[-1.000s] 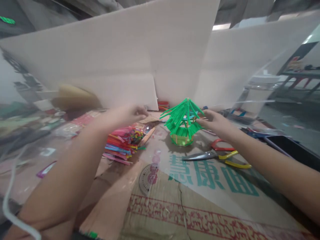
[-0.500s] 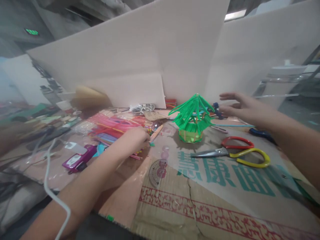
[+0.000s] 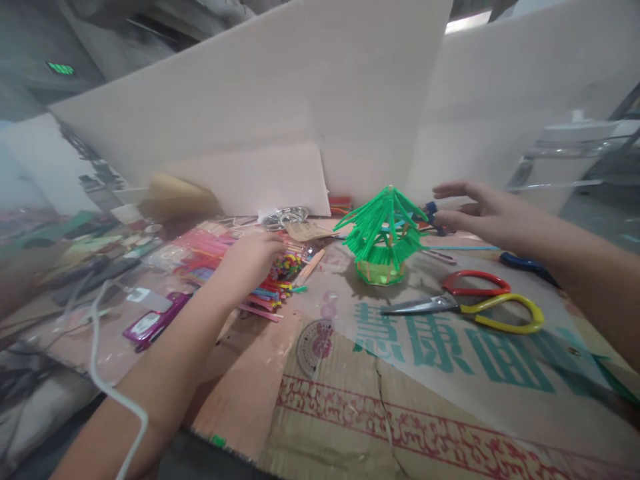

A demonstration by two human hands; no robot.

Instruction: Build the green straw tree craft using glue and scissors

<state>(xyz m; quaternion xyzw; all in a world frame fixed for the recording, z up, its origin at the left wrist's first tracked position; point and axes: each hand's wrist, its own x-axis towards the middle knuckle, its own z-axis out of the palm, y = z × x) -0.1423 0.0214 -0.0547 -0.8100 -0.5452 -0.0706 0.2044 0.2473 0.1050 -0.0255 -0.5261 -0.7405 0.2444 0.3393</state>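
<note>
My left hand (image 3: 253,260) lies over a bundle of thin coloured sticks (image 3: 270,293), near their bright cut ends. Its fingers are partly hidden and blurred, so I cannot tell whether they grip any. At the right, my right hand (image 3: 467,210) hovers with thumb and fingers apart, holding nothing visible. Just beyond its fingertips is a small dark blue object (image 3: 433,215) whose kind is unclear. Between the hands stands a small green model pavilion (image 3: 385,227), with a pointed roof of green strips over a lighter base.
Scissors (image 3: 460,303) with red and yellow handles lie before the pavilion. A clear protractor (image 3: 314,347) rests on the printed cardboard (image 3: 330,420). A purple device (image 3: 155,323) with a white cable (image 3: 95,347) sits left. White panels (image 3: 260,133) stand behind; a lidded container (image 3: 565,157) is far right.
My left hand has moved back and slightly left, uncovering more of the coloured stick ends. My right hand stays almost where it was, its fingers apart.
</note>
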